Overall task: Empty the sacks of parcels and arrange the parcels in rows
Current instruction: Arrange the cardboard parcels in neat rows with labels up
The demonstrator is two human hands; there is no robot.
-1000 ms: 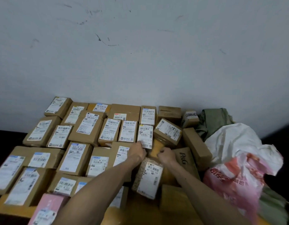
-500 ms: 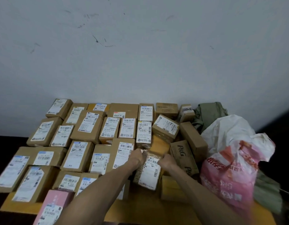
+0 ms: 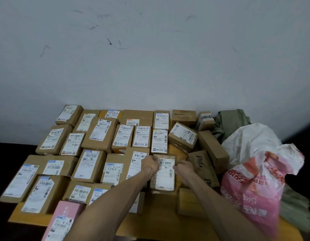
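A patterned brown parcel with a white label [image 3: 164, 178] lies in the middle of the wooden table [image 3: 156, 221]. My left hand [image 3: 150, 164] grips its far left corner. My right hand [image 3: 184, 168] grips its far right edge. Several brown labelled parcels [image 3: 91, 164] lie in rows to the left and behind, up to the wall. To the right, a pink and white sack [image 3: 253, 186] slumps beside a white sack [image 3: 251, 141] and a green one [image 3: 229, 122].
A P&G carton [image 3: 203, 166] and a long brown box [image 3: 212, 148] lie loose right of the held parcel. A yellow padded envelope [image 3: 177, 149] sits behind it. A pink box [image 3: 63, 221] is at the front left. The wall closes the back.
Both hands have stayed on the far end of the patterned parcel. The camera has tilted, so the whole table sits lower in the frame.
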